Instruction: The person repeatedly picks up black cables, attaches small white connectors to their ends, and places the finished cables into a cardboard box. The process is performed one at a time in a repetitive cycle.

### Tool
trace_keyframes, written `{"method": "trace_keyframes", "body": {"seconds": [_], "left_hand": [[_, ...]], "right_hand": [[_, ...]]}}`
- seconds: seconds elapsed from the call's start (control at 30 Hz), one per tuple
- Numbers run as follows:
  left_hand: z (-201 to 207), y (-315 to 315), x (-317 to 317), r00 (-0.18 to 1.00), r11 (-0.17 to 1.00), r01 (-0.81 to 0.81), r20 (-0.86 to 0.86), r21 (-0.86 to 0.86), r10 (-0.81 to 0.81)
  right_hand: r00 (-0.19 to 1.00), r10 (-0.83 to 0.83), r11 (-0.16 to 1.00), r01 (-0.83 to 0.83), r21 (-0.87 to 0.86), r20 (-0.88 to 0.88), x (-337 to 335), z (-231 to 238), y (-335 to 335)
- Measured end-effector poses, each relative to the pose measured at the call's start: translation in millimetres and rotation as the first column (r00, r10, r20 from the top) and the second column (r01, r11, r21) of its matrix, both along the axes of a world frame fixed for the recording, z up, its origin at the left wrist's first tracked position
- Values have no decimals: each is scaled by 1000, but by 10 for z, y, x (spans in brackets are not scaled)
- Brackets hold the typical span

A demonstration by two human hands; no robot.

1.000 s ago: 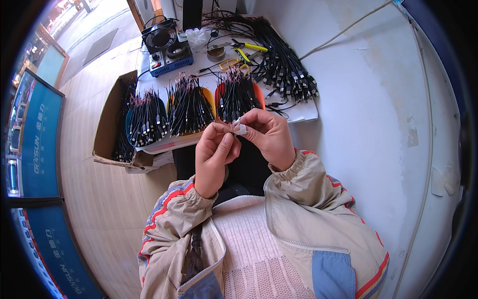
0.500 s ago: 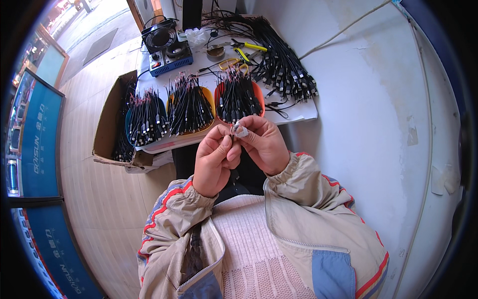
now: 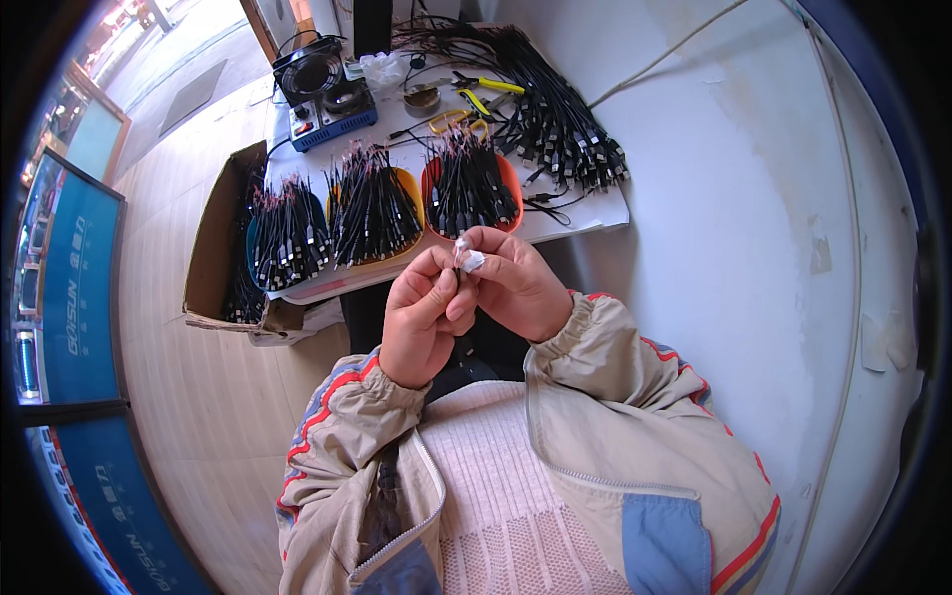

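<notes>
Close together in front of my chest, both hands work on one short black cable. My left hand (image 3: 420, 309) pinches the cable (image 3: 457, 275) between thumb and fingers, with thin reddish wires rising from its top. My right hand (image 3: 518, 288) is closed at those wire ends. White wrapping (image 3: 473, 261) covers the tip of its thumb, and another white bit shows at a fingertip. The fingers hide most of the cable. Just beyond the hands, an orange bin (image 3: 509, 188) holds upright black cables with bared wire ends.
On the white table (image 3: 585, 213) are a yellow bin (image 3: 414, 193), a blue bin (image 3: 253, 250), a soldering unit (image 3: 332, 99), yellow-handled pliers (image 3: 499, 86) and a cable heap (image 3: 565, 129). A cardboard box (image 3: 213, 243) stands left; a white wall (image 3: 734, 248) is right.
Both hands stay nearly in place. My right fingers have shifted slightly on the cable end, and the thin reddish wires show more plainly now. The whole view has shifted a little.
</notes>
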State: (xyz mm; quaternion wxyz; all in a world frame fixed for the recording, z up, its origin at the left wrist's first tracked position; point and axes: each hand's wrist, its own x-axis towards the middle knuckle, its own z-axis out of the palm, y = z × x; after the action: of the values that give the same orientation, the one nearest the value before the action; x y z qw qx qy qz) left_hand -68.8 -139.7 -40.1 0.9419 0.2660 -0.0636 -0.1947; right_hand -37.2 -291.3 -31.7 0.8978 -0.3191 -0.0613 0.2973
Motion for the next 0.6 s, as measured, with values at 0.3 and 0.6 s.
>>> {"method": "trace_keyframes", "body": {"seconds": [0.3,0.6], "left_hand": [[-63,18,71,983,921,-155,146,357,109],[-190,-57,189,954,764,-281,257,580,156]], "right_hand": [[992,82,986,-67,-154,94,187,-16,-233],[972,133,981,-157,-115,-195,427,-323,-316]]}}
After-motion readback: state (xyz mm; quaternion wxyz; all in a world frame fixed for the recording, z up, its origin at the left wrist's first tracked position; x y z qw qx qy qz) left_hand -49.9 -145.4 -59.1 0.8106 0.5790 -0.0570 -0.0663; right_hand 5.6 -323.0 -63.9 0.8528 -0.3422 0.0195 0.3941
